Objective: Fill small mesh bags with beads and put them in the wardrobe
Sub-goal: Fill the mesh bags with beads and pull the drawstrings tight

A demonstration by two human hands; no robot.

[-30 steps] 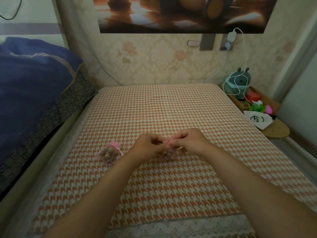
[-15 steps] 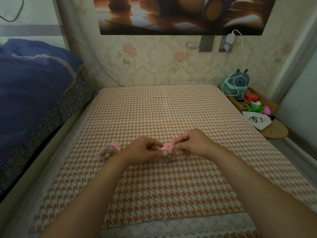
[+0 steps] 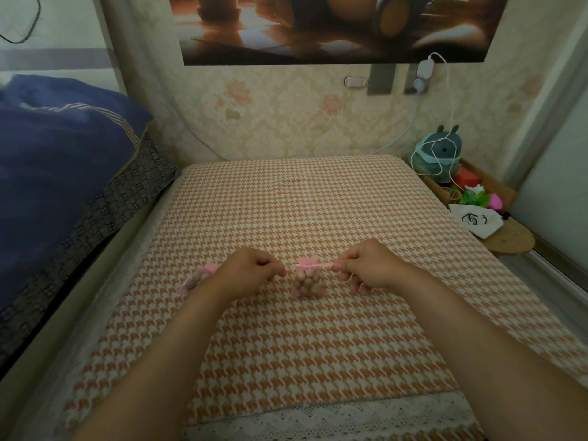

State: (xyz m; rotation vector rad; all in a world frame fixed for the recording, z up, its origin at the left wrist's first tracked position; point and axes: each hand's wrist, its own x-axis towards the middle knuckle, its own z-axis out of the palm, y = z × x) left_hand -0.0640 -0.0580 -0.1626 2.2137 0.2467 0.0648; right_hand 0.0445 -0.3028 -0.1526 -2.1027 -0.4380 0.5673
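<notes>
A: What is held by the left hand (image 3: 251,272)?

B: One end of a pink drawstring (image 3: 313,265) is pinched in its curled fingers. The other end is pinched by the right hand (image 3: 369,268), whose fingers are likewise curled.

A: Where is the bead-filled mesh bag (image 3: 307,281) found?

B: It is seen between the two hands, just under the taut string, resting on the houndstooth cloth (image 3: 302,202). A second filled bag (image 3: 199,276) is seen just left of the left hand, partly hidden by the wrist.
</notes>
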